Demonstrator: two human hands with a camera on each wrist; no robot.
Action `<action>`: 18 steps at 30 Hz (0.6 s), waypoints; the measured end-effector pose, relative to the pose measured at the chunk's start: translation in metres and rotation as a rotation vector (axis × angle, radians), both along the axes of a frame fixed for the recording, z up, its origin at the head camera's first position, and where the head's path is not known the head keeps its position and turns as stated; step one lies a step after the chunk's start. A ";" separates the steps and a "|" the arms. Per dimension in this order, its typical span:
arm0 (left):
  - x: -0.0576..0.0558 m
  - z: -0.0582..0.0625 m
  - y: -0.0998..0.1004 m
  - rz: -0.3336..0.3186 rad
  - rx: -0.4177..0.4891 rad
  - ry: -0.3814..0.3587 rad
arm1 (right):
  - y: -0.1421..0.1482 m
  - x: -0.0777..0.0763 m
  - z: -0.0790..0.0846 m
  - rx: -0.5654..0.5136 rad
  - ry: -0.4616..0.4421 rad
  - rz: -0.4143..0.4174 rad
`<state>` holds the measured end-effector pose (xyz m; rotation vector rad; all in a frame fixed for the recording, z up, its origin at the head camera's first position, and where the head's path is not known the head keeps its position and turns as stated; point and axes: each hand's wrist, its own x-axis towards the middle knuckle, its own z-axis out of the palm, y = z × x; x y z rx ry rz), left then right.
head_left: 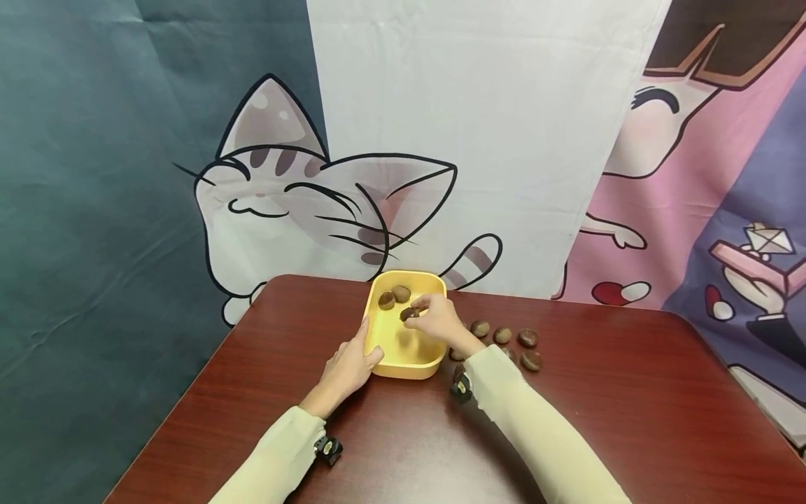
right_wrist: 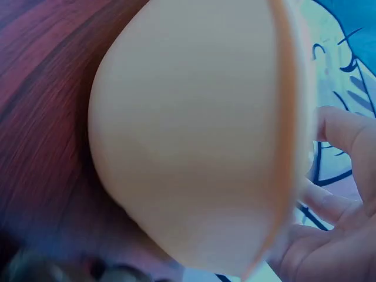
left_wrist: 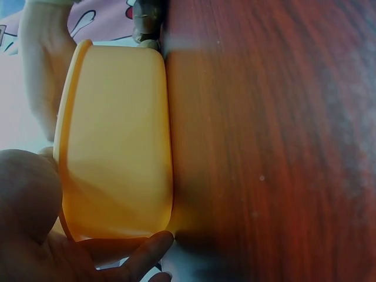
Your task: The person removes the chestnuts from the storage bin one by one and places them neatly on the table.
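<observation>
A yellow plastic box [head_left: 406, 369] stands on the table, with two chestnuts [head_left: 401, 294] lying in its far left part. My left hand [head_left: 348, 364] holds the box by its left side, the thumb near the front left corner of the rim; the left wrist view shows the box wall beside that hand [left_wrist: 35, 217]. Over the inside of the box, my right hand [head_left: 439, 322] pinches another chestnut [head_left: 409, 314] between thumb and fingers. The box wall hides that chestnut from the right wrist view, where part of the right hand [right_wrist: 346, 194] shows beyond the rim.
Several more chestnuts [head_left: 527, 338] lie on the table right of the box, some partly behind the right forearm. The reddish-brown wooden table [head_left: 630, 392] reaches back to a hanging cloth [head_left: 504, 140] printed with cartoon figures. Each wrist wears a small black device [head_left: 328, 449].
</observation>
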<state>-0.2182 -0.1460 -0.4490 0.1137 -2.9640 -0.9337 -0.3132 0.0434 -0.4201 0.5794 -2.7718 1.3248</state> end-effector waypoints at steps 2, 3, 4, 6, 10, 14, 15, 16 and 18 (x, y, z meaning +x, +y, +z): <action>0.000 0.000 -0.001 -0.001 0.001 0.001 | 0.006 0.005 0.003 0.005 -0.009 -0.003; 0.000 0.000 -0.001 0.000 0.002 0.000 | 0.009 0.007 0.005 -0.004 -0.027 -0.002; 0.000 0.000 -0.001 -0.002 0.003 0.000 | 0.013 0.010 0.008 -0.006 -0.033 0.002; 0.000 0.000 0.000 -0.004 0.004 0.005 | 0.020 0.015 0.012 -0.015 -0.041 0.013; -0.001 0.000 0.000 -0.010 0.012 0.009 | 0.039 0.027 0.019 -0.014 -0.032 0.027; -0.001 0.000 0.000 -0.015 0.021 0.003 | 0.062 0.038 0.021 -0.014 -0.033 0.029; -0.001 0.000 0.000 -0.013 0.023 0.002 | 0.067 0.041 0.021 -0.015 -0.032 0.032; -0.001 0.000 0.000 -0.013 0.025 0.002 | 0.073 0.044 0.021 -0.015 -0.032 0.034; -0.001 0.001 0.000 -0.011 0.027 -0.003 | 0.085 0.048 0.019 -0.009 -0.023 0.034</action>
